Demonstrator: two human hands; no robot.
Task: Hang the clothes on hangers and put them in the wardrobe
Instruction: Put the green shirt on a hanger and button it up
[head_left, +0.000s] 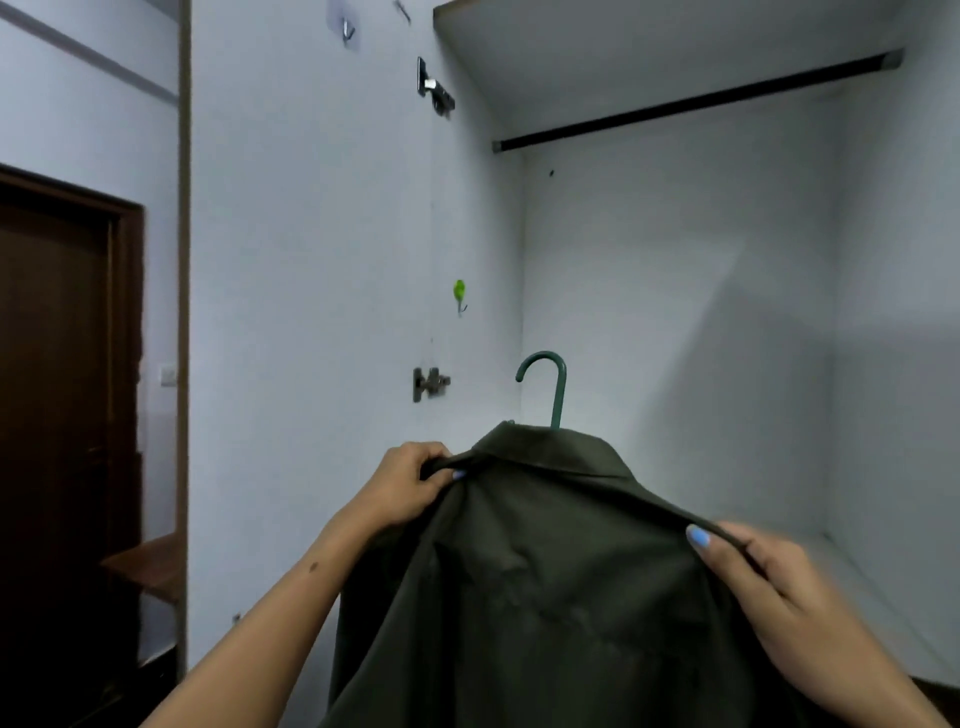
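Note:
A dark olive shirt (545, 582) hangs on a green hanger (556, 384), whose hook sticks up above the collar. My left hand (405, 488) grips the shirt's left shoulder edge. My right hand (763, 577) grips the right shoulder, thumb over the fabric. Both hold the shirt up in front of the open wardrobe. The dark hanging rail (696, 101) runs across the top of the wardrobe, well above the hook. The hanger's arms are hidden inside the shirt.
The open white wardrobe door (311, 312) stands at the left with hinges (430, 383), a green hook (459, 293) and a clear hook (347, 28). A shelf (649, 31) sits above the rail. A dark brown room door (57, 374) is far left.

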